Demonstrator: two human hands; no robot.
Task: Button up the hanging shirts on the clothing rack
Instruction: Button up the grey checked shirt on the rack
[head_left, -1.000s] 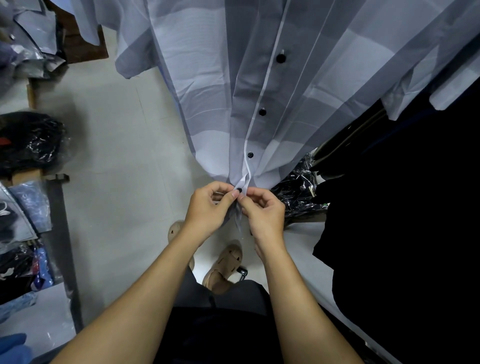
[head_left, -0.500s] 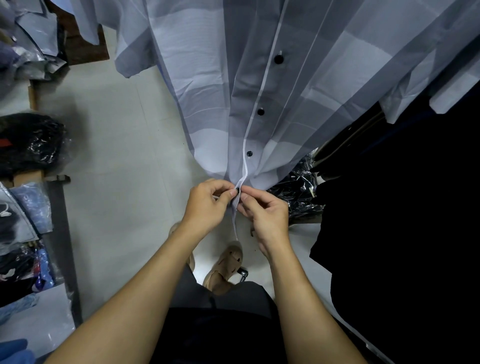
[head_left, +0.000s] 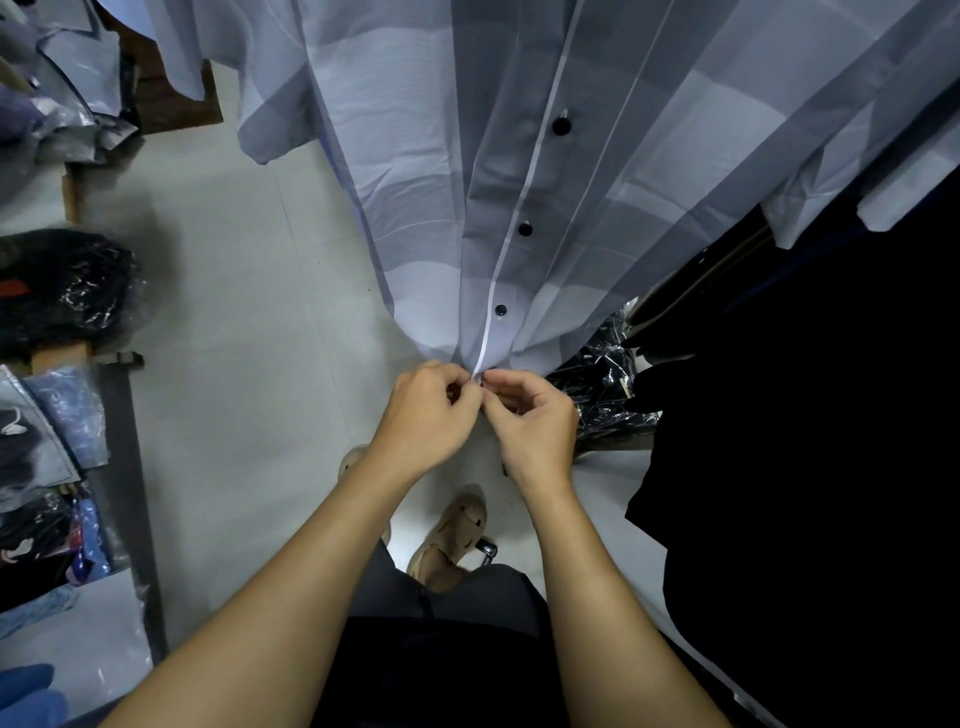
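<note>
Head view: hands (head_left: 480, 410) pinching shirt hem (head_left: 480, 358).

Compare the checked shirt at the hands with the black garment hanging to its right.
The checked shirt is pale grey and white in broad blocks; the black garment is plain and dark. The shirt shows a placket with dark buttons; the garment shows none. The left hand and right hand pinch the shirt's hem; the garment hangs untouched. Both hang.

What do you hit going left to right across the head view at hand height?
Black bagged bundle → pale floor → left hand → right hand, both pinching the hem of the grey checked shirt → crinkled plastic-wrapped dark garments → black hanging garment.
</note>
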